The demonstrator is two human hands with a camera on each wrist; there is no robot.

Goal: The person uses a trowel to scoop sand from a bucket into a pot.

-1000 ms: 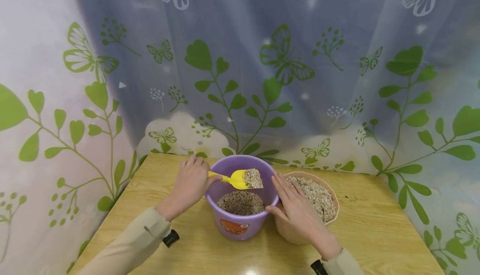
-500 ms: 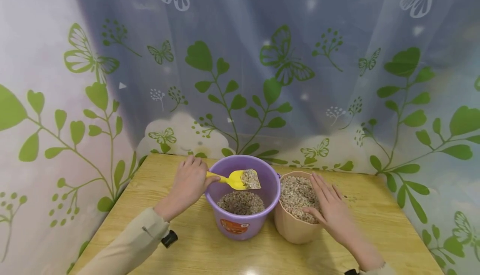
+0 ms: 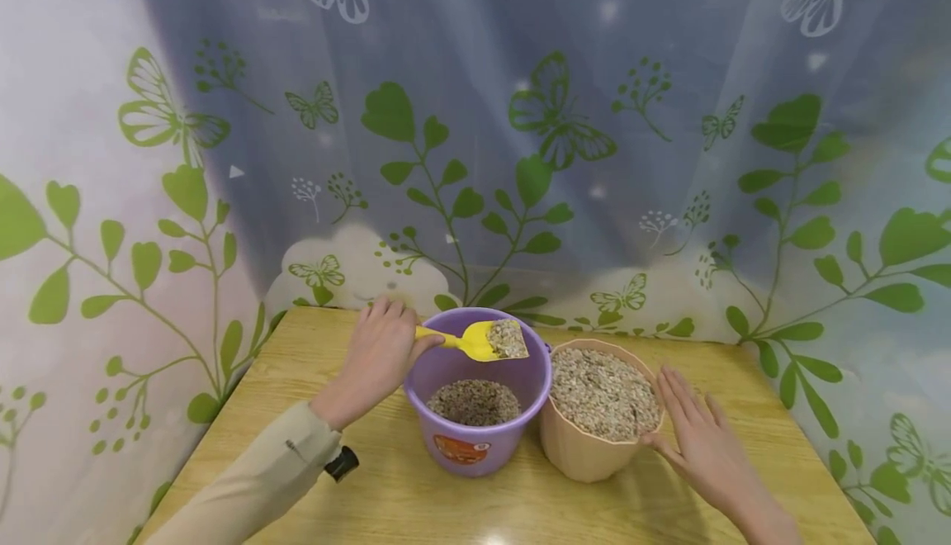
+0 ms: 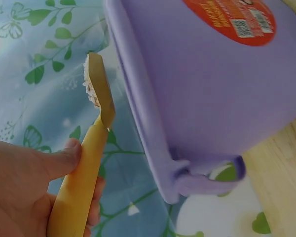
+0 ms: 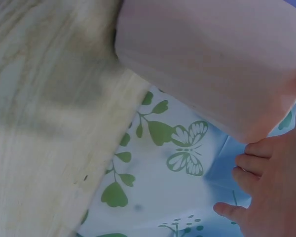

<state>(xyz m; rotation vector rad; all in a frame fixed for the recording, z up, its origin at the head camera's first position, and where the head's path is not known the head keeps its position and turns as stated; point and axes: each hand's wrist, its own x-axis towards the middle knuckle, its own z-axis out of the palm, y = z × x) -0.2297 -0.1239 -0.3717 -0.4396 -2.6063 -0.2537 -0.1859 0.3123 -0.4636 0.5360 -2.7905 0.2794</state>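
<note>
My left hand (image 3: 380, 355) grips the handle of a yellow scoop (image 3: 480, 341), its thumb pressed along the handle in the left wrist view. Pale grit (image 3: 507, 338) lies on the blade, which is held over a purple bucket (image 3: 475, 444). Darker grit (image 3: 474, 402) covers part of the bucket's floor. To its right stands a peach pot (image 3: 583, 456), filled near the rim with pale grit (image 3: 603, 392). My right hand (image 3: 706, 450) is at the pot's right side with fingers extended, touching or nearly touching its rim.
Both containers stand on a wooden table (image 3: 357, 487). A patterned curtain (image 3: 475, 157) with leaves and butterflies closes in the back and sides. The bucket's carrying handle (image 4: 212, 182) hangs by its rim in the left wrist view. A few specks lie on the tabletop.
My right hand has moved right, from the bucket's rim across the pot to the pot's far right side. The scoop has risen slightly, still loaded above the bucket.
</note>
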